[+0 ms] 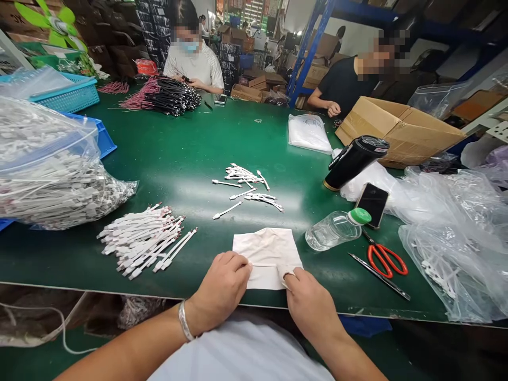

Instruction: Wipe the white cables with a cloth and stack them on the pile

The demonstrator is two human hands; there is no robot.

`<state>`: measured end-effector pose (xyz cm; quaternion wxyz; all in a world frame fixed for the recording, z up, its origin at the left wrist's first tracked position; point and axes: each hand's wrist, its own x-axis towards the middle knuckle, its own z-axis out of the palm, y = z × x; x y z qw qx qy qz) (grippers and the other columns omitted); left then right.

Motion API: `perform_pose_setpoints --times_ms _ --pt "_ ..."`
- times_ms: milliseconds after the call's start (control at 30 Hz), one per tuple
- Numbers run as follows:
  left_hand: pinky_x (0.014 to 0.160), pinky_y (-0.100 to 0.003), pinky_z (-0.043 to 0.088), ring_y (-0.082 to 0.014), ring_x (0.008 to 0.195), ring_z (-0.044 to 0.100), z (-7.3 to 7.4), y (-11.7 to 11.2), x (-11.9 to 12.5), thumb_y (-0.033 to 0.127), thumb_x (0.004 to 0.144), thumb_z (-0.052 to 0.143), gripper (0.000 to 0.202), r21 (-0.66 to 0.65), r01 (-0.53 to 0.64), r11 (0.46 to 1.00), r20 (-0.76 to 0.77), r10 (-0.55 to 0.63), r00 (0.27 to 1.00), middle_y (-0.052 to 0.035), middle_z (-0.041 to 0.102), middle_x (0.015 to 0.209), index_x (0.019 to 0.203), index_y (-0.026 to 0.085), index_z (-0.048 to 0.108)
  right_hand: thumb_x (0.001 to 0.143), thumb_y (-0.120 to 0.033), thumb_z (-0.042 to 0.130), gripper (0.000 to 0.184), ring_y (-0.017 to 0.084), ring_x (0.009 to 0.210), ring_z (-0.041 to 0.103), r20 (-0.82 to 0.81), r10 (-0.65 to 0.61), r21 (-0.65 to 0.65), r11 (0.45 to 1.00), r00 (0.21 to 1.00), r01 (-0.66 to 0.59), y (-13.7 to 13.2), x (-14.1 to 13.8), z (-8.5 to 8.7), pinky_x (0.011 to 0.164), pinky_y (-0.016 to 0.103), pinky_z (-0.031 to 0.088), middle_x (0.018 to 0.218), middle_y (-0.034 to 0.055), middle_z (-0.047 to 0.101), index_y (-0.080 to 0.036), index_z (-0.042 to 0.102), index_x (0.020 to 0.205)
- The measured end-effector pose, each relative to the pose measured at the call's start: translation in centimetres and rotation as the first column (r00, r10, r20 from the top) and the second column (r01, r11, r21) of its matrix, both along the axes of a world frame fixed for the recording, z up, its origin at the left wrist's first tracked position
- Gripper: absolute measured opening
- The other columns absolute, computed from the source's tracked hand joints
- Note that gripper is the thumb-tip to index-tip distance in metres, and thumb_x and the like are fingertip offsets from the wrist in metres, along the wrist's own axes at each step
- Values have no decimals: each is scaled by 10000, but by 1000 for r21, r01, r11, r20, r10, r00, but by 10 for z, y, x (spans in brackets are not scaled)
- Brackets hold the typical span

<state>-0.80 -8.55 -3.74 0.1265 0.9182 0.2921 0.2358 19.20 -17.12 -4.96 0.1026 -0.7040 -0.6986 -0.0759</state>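
Observation:
A white cloth lies spread on the green table in front of me. My left hand is closed at its left edge, fingers pinched on one end of a thin white cable stretched across the cloth. On the right, my right hand is closed on a bunched, folded bit of white fabric at the cable's other end; whether this belongs to the same cloth I cannot tell. Left of my hands is a pile of short white cables with connectors. More loose white cables lie beyond the cloth.
At right are a water bottle, red-handled scissors, tweezers, a phone, a black tumbler and a carton. A bag of cables bulges at left. Two people sit across the table.

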Motion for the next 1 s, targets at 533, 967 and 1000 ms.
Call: perform_pose_setpoints --times_ms 533,967,1000 --pt "669 -306 361 -165 750 457 8 9 10 171 896 437 192 -18 -79 997 -159 75 984 -37 577 818 827 182 617 866 -124 399 217 147 626 440 -238 -38 188 979 970 84 -20 10 -17 578 251 353 677 24 476 -169 531 700" --pt "712 -316 365 -149 747 471 6 5 6 107 896 395 257 53 -6 999 -91 11 996 -31 582 791 756 180 597 868 -164 407 233 143 608 433 -356 -38 187 976 934 111 -19 9 -16 559 256 364 656 17 462 -177 550 686" --pt "717 -317 369 -148 749 477 7 4 3 111 897 395 262 58 24 998 -80 -19 997 -31 587 789 744 180 596 871 -173 405 221 140 605 438 -414 -31 185 976 910 118 -19 10 -15 556 254 370 662 15 463 -173 574 729"
